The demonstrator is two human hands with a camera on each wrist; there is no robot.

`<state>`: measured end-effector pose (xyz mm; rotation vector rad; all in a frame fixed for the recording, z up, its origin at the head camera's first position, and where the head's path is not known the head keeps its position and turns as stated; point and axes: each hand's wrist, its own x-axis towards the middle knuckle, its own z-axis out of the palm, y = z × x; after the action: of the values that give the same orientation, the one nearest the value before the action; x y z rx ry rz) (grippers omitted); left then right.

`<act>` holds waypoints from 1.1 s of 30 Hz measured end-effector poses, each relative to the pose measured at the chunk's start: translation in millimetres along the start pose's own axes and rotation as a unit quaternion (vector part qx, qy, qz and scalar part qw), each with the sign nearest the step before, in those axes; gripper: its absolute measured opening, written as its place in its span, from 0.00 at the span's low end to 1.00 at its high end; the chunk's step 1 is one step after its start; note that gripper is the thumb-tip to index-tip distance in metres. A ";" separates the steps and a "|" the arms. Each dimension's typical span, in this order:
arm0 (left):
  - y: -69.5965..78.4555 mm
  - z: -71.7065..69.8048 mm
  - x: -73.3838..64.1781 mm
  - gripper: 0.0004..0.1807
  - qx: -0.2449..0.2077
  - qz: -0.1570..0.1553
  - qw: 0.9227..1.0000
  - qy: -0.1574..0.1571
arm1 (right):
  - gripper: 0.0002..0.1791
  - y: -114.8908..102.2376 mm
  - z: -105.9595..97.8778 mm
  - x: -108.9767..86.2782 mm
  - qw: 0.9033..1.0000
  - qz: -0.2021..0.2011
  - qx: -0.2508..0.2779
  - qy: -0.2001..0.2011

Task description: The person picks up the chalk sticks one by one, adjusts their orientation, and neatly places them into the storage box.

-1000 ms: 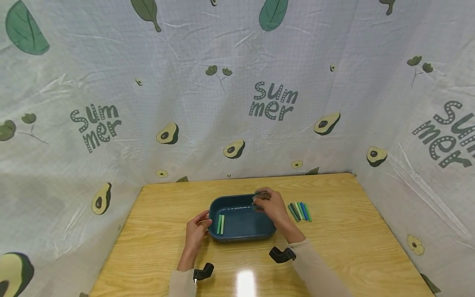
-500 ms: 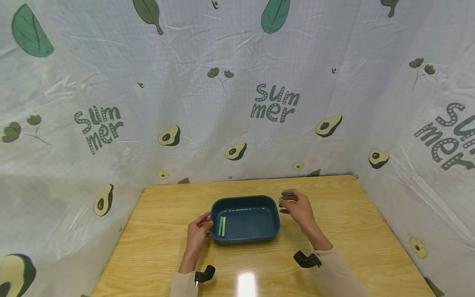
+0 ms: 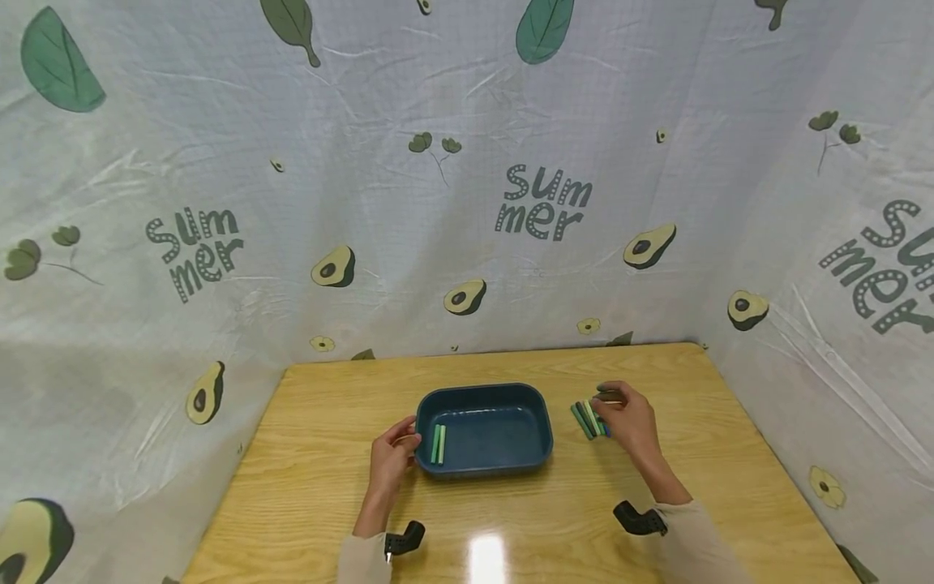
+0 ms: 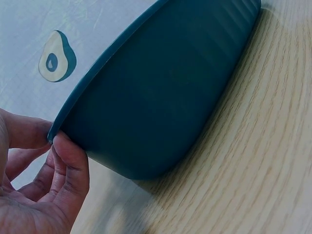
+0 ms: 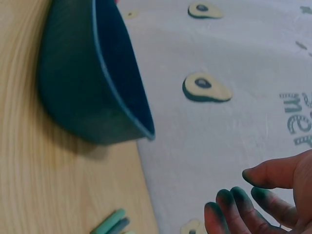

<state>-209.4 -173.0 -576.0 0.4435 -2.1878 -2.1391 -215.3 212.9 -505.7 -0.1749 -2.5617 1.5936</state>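
In the head view a dark teal plastic tray (image 3: 496,442) sits on the table, with two green pastel sticks (image 3: 438,444) lying side by side at its left end. My left hand (image 3: 390,458) pinches the tray's left rim between thumb and fingers, as the left wrist view of the tray wall (image 4: 146,97) confirms. To the tray's right lies a row of several pastel sticks (image 3: 585,422) in greens, cream and blue. Over the row's right part hovers my right hand (image 3: 633,418), partly covering it. Its fingertips are smudged dark green, thumb and fingers apart, holding nothing.
The wooden table (image 3: 314,487) ends at a white printed cloth (image 3: 394,243) behind and along both sides. A black wrist camera (image 3: 404,538) sits on the left forearm, another black camera (image 3: 639,519) on the right.
My right hand has moved from above the tray's right end, out to the right, over the row of pastel sticks. My left hand has stayed at the rim.
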 end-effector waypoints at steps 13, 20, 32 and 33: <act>3.3 -0.5 1.7 0.21 0.014 0.002 1.000 -0.002 | 0.21 26.3 -5.4 4.0 0.997 0.010 -0.028 0.072; 3.3 -0.2 1.3 0.20 0.012 0.002 1.000 -0.002 | 0.21 41.4 -2.5 1.4 0.991 0.045 -0.007 0.122; 3.6 -0.2 -2.0 0.21 0.011 -0.004 1.000 -0.008 | 0.20 64.0 9.8 -0.1 0.981 0.088 0.001 0.171; 3.5 0.2 -2.4 0.21 0.012 -0.004 1.000 -0.007 | 0.20 65.7 11.5 -0.1 0.981 0.089 0.003 0.174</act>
<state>-207.8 -172.2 -572.2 0.4418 -2.2255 -2.1291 -214.8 231.5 -569.7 -0.6389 -2.3229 1.4687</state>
